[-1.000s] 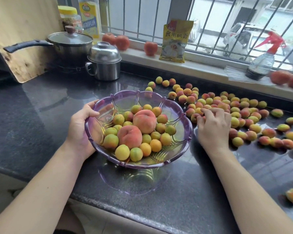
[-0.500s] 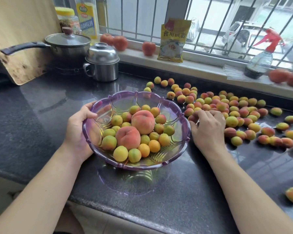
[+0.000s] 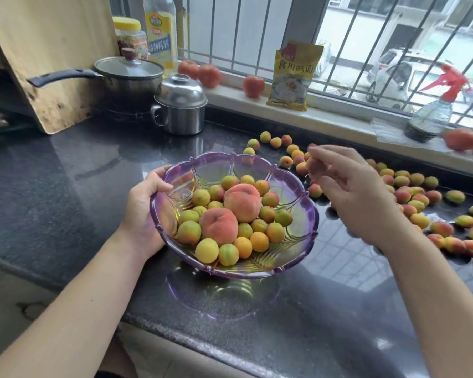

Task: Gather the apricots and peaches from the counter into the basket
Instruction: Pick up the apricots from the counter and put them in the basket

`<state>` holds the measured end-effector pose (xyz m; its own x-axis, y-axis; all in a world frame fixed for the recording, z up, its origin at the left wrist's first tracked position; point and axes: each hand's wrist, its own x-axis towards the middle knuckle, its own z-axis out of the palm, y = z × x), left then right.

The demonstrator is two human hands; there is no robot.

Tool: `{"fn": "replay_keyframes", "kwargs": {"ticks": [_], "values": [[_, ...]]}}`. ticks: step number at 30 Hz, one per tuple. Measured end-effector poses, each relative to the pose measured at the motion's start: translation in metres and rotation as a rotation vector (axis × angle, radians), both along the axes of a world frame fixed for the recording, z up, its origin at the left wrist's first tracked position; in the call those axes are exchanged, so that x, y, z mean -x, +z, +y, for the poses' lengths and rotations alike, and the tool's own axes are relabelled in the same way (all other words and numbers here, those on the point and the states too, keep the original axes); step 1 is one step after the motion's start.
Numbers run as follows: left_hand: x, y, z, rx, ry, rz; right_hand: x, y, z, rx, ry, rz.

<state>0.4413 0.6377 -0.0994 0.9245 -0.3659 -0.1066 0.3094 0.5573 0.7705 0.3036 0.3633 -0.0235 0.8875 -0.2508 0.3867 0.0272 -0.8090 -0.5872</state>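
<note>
A purple see-through basket (image 3: 301, 184) stands on the dark counter and holds two peaches (image 3: 242, 199) and several apricots (image 3: 206, 251). My left hand (image 3: 145, 211) grips the basket's left rim, thumb inside. My right hand (image 3: 350, 192) hovers just past the right rim, above the counter, fingers curled round an apricot (image 3: 314, 167) that they mostly hide. Several loose apricots (image 3: 418, 197) lie spread over the counter to the right. More peaches (image 3: 253, 85) sit on the windowsill.
A lidded saucepan (image 3: 129, 75) and a steel lidded mug (image 3: 180, 105) stand at the back left beside a leaning cutting board (image 3: 52, 50). On the sill are a yellow packet (image 3: 294, 75) and a spray bottle (image 3: 432, 115). The counter's front edge runs just below the basket.
My right hand has closed on fruit in the pile, lifted off the counter and come left toward the basket's rim. My left hand has kept its hold on the basket.
</note>
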Motion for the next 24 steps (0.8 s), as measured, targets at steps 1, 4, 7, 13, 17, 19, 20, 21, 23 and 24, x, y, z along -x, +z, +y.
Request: {"fn": "replay_keyframes", "kwargs": {"ticks": [1, 4, 7, 13, 17, 19, 20, 21, 23, 24], "values": [[0.0, 0.0, 0.0, 0.001, 0.0, -0.001, -0.004, 0.006, 0.003, 0.14, 0.061, 0.073], [-0.001, 0.0, 0.0, 0.003, 0.005, 0.008, -0.017, 0.015, 0.009, 0.562, 0.203, 0.232], [-0.002, 0.0, -0.001, 0.034, 0.001, 0.013, -0.029, 0.02, 0.014, 0.735, 0.204, 0.404], [-0.002, -0.001, 0.0, 0.038, -0.005, 0.018, -0.04, 0.018, 0.015, 0.95, 0.255, 0.456], [-0.001, 0.001, -0.001, 0.021, -0.002, 0.019, -0.04, 0.01, 0.014, 0.961, 0.248, 0.417], [-0.001, 0.001, -0.001, 0.014, 0.005, 0.022, -0.039, 0.01, 0.013, 0.941, 0.251, 0.411], [-0.001, 0.001, 0.0, 0.011, 0.008, 0.023, -0.039, 0.011, 0.012, 0.932, 0.252, 0.42], [-0.001, 0.001, -0.001, 0.007, 0.011, 0.025, -0.039, 0.012, 0.011, 0.925, 0.252, 0.436], [0.0, 0.002, -0.001, 0.0, 0.01, 0.022, -0.04, 0.014, 0.01, 0.913, 0.246, 0.483], [0.001, 0.002, -0.001, -0.001, 0.006, 0.02, -0.04, 0.015, 0.01, 0.909, 0.24, 0.51]]}}
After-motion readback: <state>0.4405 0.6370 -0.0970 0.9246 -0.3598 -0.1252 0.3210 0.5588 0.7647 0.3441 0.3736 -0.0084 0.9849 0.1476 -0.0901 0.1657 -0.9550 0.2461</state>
